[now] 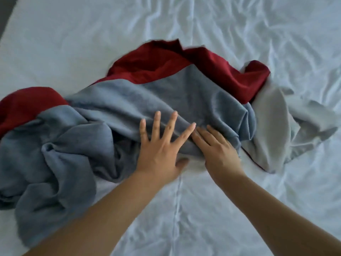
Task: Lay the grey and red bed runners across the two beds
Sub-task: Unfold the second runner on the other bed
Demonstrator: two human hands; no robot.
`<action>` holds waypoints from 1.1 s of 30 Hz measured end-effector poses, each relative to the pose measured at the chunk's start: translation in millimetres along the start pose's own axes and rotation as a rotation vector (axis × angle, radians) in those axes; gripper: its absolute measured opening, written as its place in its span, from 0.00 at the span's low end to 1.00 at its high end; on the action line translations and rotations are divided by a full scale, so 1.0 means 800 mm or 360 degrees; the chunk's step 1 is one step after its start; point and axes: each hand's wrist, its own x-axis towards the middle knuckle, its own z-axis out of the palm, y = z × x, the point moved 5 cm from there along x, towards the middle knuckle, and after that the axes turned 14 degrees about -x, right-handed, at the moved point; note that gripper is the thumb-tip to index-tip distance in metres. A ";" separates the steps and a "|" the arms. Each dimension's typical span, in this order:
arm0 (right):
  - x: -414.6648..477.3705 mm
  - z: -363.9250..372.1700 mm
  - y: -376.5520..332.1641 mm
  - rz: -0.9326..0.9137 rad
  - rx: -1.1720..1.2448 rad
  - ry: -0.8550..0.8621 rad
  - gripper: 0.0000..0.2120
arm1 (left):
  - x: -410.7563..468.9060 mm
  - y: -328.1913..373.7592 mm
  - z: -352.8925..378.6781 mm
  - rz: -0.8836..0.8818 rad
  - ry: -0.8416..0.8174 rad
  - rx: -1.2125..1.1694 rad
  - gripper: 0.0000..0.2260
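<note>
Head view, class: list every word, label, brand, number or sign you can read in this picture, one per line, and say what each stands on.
None: no readable text anywhere in this view.
The bunched grey and red bed runners show plain cloth, with no tag or label in sight.
The white sheet shows only creases and a seam.
The left hand and right hand, resting on the cloth, bear nothing written.

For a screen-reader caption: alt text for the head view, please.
A left hand and right hand lie flat, side by side, on crumpled grey and red bed runners heaped on a wrinkled white sheet.
</note>
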 end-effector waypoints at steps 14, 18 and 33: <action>-0.196 -0.002 0.224 0.0164 -0.0235 0.0044 0.22 | 0.002 0.216 0.097 0.0355 -0.0288 0.0070 0.32; -0.247 -0.004 0.293 0.0425 -0.0323 -0.0085 0.21 | 0.003 0.250 0.105 0.0484 -0.0156 0.0121 0.27; -0.205 0.016 0.013 -0.0226 0.0099 -0.0081 0.34 | -0.053 0.143 0.076 0.0370 0.0108 0.0135 0.25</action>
